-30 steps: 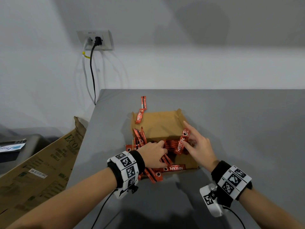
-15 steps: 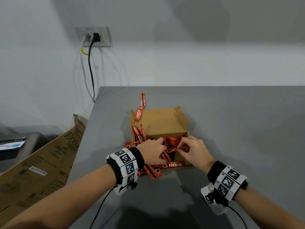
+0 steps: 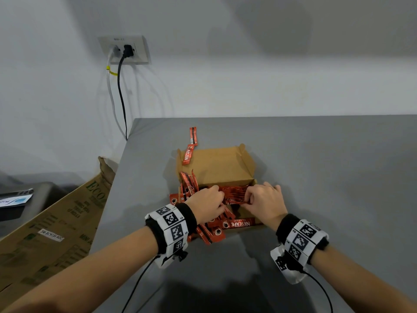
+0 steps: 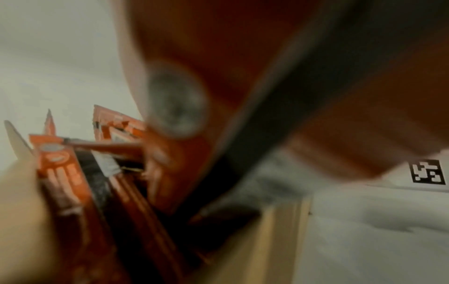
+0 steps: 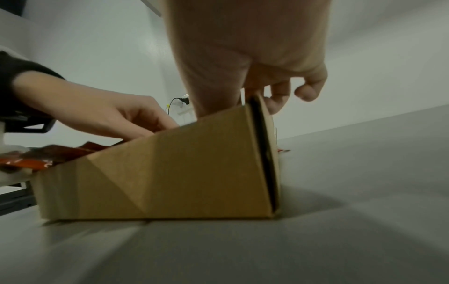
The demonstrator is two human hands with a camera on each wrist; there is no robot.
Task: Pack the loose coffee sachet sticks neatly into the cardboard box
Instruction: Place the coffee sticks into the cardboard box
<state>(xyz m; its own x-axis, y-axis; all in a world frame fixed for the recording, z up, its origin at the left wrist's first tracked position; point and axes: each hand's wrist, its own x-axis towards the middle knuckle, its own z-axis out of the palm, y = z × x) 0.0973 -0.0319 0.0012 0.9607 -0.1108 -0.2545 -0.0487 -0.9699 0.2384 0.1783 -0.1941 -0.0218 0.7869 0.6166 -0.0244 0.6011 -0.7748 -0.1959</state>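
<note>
Sachets [image 3: 211,231] spill over the near-left corner of the box [image 3: 216,168], which sits mid-tabletop [image 3: 327,177]. The left hand [image 3: 206,205] curls onto the sachets inside the box; the right hand [image 3: 264,201] pinches that bundle from the right. They look light, thin and slippery, likely to fan apart, so squeezing the stack near mid-length should serve best.

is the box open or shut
Open. The box has its lid folded back toward the wall, bare brown inside showing, and both hands reach into it among the red sachets.
</note>
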